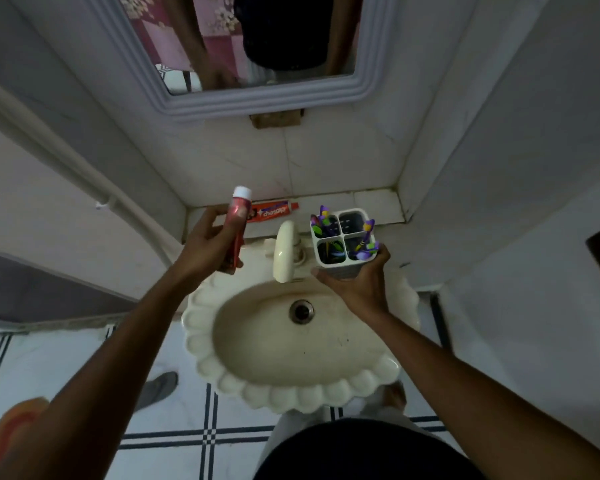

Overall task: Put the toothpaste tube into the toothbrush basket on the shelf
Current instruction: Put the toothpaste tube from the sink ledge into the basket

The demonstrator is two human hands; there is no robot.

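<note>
My left hand [207, 245] grips a red toothpaste tube [237, 230] with a white cap, held upright above the left side of the sink. My right hand [355, 282] holds a white toothbrush basket [343, 241] from below, lifted in front of the shelf. The basket has four compartments; several purple and green toothbrushes stand in three of them, and the far right one looks empty. The tube and the basket are apart, with the tap between them.
A second red toothpaste tube [274, 211] lies flat on the tiled shelf [371, 202] behind the sink. A cream tap [284, 254] sits over the scalloped basin [291, 341]. A mirror [257, 95] hangs above. Walls close in left and right.
</note>
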